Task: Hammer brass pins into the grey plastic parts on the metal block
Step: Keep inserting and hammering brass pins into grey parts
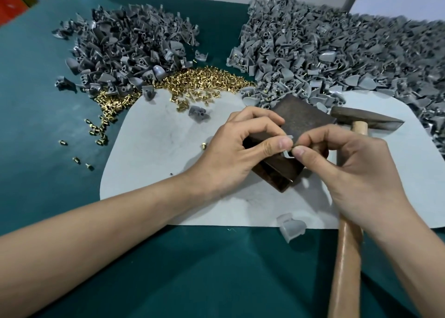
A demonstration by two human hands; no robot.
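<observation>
- Two items nearest the lens: wooden-handled hammer (346, 269) lying lengthwise toward the camera, passing beneath the right wrist, apparently ungripped; stray grey part (291, 226) at the near edge of the pale mat (144, 173).
- Left hand (231, 154) and right hand (342, 170) meeting thumb to thumb over the metal block (301, 117), fingers curled in close, a narrow pinch from both sides on one small grey plastic part (287, 155).
- Part held at the block's top face, directly between the two thumbs; resting on the metal or just clear of it, impossible to tell. Any pin already in it hidden behind the thumbs.
- Block's long axis running away from the camera, leaning slightly right, its near end under the fingers.
- Hammer head (366, 120) just beyond the right knuckles, beside the block's far right corner; right hand plainly the nearer, and probably the one to swing once the part is seated.
- Brass pins (204, 81) heaped further back, left of the block, closer to the left hand.
- Farthest back, darker pile of grey parts (125, 48) at left, and at right a paler pile (337, 52) with pins showing in some pieces.
</observation>
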